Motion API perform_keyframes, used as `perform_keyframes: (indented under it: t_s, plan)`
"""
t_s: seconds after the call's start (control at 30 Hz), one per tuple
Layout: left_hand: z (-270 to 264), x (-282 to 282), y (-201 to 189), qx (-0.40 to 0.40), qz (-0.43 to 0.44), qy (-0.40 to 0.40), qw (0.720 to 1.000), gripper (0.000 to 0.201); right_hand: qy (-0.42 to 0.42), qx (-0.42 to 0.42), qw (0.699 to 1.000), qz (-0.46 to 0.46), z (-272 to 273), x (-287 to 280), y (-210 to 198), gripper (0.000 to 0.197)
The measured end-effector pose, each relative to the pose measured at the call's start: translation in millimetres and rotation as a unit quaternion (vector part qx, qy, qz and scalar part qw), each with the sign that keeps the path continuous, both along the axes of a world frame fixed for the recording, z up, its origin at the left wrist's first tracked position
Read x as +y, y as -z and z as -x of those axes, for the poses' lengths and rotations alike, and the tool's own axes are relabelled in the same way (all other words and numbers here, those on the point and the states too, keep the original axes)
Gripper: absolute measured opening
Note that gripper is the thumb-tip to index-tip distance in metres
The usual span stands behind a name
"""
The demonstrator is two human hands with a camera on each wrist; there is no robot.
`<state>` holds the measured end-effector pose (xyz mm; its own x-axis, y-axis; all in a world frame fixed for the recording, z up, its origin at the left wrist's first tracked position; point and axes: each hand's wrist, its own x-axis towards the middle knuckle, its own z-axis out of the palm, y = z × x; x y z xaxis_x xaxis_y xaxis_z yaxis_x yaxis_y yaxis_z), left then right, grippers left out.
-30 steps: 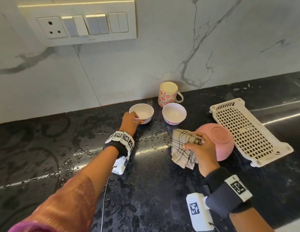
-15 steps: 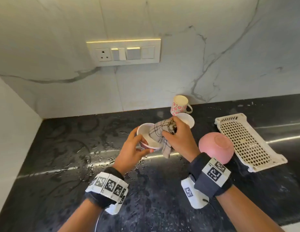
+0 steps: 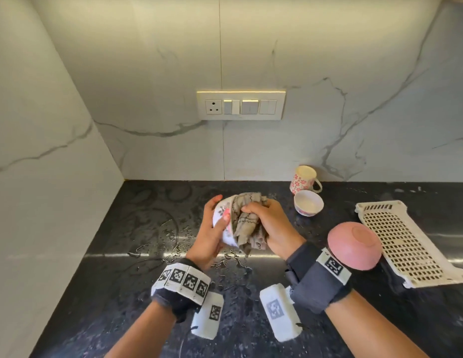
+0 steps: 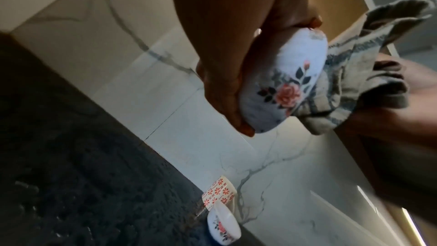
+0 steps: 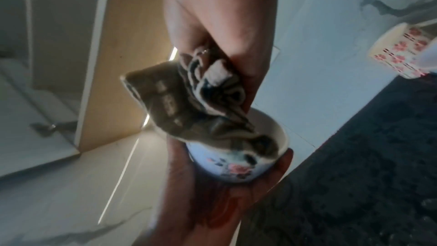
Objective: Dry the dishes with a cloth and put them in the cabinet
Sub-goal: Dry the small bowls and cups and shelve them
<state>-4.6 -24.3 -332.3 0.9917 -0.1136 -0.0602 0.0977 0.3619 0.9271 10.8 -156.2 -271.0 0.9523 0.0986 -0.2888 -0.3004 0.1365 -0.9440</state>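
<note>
My left hand grips a small white bowl with a rose print, lifted off the counter and tipped on its side. My right hand grips a bunched checked cloth and pushes it into the bowl's mouth. A second small white bowl stands upright on the black counter. Behind it is a floral mug. A pink bowl lies upside down beside my right wrist.
A white perforated plastic tray lies at the right on the counter. Water drops spread over the counter below my hands. A switch panel sits on the marble back wall; a side wall closes off the left.
My left hand lifted the rose-print bowl off the counter and tipped it. My right hand brought the cloth from beside the pink bowl into it. The head view rose and pulled back.
</note>
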Motion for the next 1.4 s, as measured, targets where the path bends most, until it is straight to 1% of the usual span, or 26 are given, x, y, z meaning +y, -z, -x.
perform_keyframes:
  t_s: [0.07,0.13,0.2,0.27,0.4,0.5,0.6,0.67,0.73,0.8,0.87,0.9,0.93,0.97,1.0,1.07,1.13,1.17,1.23,1.3,1.33,1.4]
  plan:
    - [2,1,1,0.026,0.039,-0.013,0.999,0.087,0.003,-0.018,1.0,0.012,4,3,-3,0.01]
    - [6,5,3,0.033,0.067,-0.021,0.997,0.092,0.054,-0.02,0.998,0.014,7,-1,-3,0.009]
    - [10,9,2,0.041,0.105,-0.025,0.993,0.101,0.111,0.011,0.993,-0.026,7,-7,-2,0.01]
    - [12,10,2,0.023,0.129,-0.019,0.991,0.103,0.12,0.052,0.989,-0.073,7,-9,-3,0.008]
    - [16,-1,-6,-0.045,0.114,-0.023,0.992,0.093,0.07,0.079,0.989,-0.099,12,-1,-9,0.011]
    - [19,-6,-8,-0.06,0.102,-0.032,0.992,0.083,0.002,0.087,0.988,-0.128,17,8,-12,0.013]
    - [21,-6,-9,-0.068,0.085,-0.035,0.993,0.075,-0.042,0.086,0.985,-0.142,19,10,-9,0.023]
    - [22,-6,-12,-0.073,0.086,-0.035,0.993,0.069,-0.07,0.064,0.985,-0.144,22,10,-8,0.025]
    - [22,-4,-16,-0.067,0.098,-0.036,0.992,0.063,-0.112,0.022,0.984,-0.137,24,8,-7,0.024]
    - [20,-1,-17,-0.059,0.11,-0.045,0.991,0.068,-0.157,-0.029,0.983,-0.088,29,6,-10,0.021]
    - [19,-1,-19,-0.029,0.105,-0.064,0.992,0.078,-0.184,-0.09,0.979,-0.003,31,5,-9,0.018]
    - [18,0,-18,-0.012,0.1,-0.078,0.992,0.075,-0.193,-0.122,0.972,0.046,31,5,-7,0.017]
    - [17,0,-18,0.005,0.098,-0.086,0.991,0.065,-0.203,-0.152,0.962,0.096,30,5,-4,0.018]
    - [18,0,-19,0.03,0.094,-0.087,0.991,0.058,-0.217,-0.175,0.95,0.14,30,4,-1,0.023]
    - [18,0,-19,0.062,0.094,-0.077,0.991,0.056,-0.231,-0.19,0.938,0.175,29,4,2,0.031]
    - [17,1,-19,0.127,0.098,-0.035,0.986,0.058,-0.248,-0.213,0.917,0.231,31,1,7,0.05]
    - [14,4,-21,0.167,0.083,0.005,0.982,0.061,-0.24,-0.225,0.908,0.261,35,-1,11,0.063]
    - [13,6,-23,0.181,0.069,0.019,0.981,0.062,-0.225,-0.232,0.909,0.263,36,-2,14,0.063]
    - [12,10,-28,0.184,0.055,0.03,0.981,0.064,-0.179,-0.227,0.931,0.224,33,-3,20,0.054]
    - [13,15,-26,0.145,0.086,0.041,0.985,0.079,-0.138,-0.205,0.959,0.14,28,-3,20,0.049]
    - [13,18,-21,0.119,0.093,0.044,0.988,0.088,-0.122,-0.194,0.968,0.101,24,-3,20,0.05]
    - [15,19,-11,0.064,0.075,0.049,0.994,0.095,-0.118,-0.177,0.976,0.051,20,-3,18,0.056]
